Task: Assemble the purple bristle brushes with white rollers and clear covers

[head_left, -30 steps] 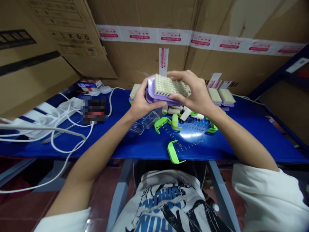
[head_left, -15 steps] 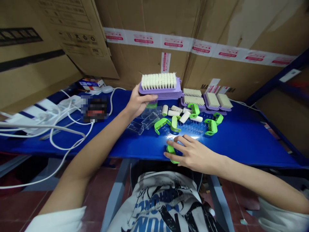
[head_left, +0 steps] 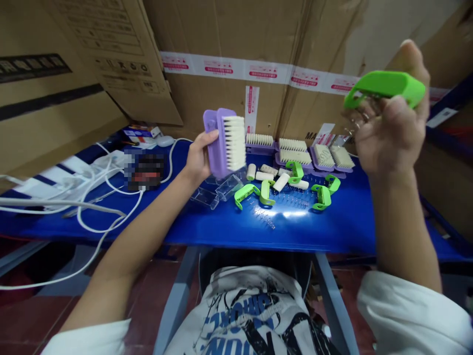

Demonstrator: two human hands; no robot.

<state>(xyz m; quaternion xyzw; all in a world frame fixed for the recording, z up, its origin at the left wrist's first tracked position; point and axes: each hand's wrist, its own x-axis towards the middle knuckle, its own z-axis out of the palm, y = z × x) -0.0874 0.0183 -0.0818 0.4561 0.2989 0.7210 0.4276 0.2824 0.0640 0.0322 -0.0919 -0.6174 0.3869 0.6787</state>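
My left hand [head_left: 199, 155] is closed round a purple scrubbing brush [head_left: 221, 143] above the table. Its cream bristles point right. Raised high at the right, my right hand [head_left: 395, 123] grips a bright green curved plastic handle piece [head_left: 388, 86], with the thumb against its underside. Thin shiny bits show by those fingers, too blurred to name. Below, on the table, lie more green pieces [head_left: 266, 192], several white cylinders [head_left: 282, 182] and small metal springs [head_left: 264, 217]. Clear plastic pieces [head_left: 229, 186] sit under the held brush.
Several purple brushes [head_left: 293, 157] rest bristles up at the back of the blue table [head_left: 207, 231], before a cardboard wall [head_left: 221, 29]. White cables [head_left: 92, 227] and a power strip [head_left: 55, 177] fill the left side. Blue metal framing [head_left: 454, 103] stands at right.
My right hand has lifted the green piece from the table's front edge to high on the right. My left hand has turned the brush from bristles up to bristles facing right.
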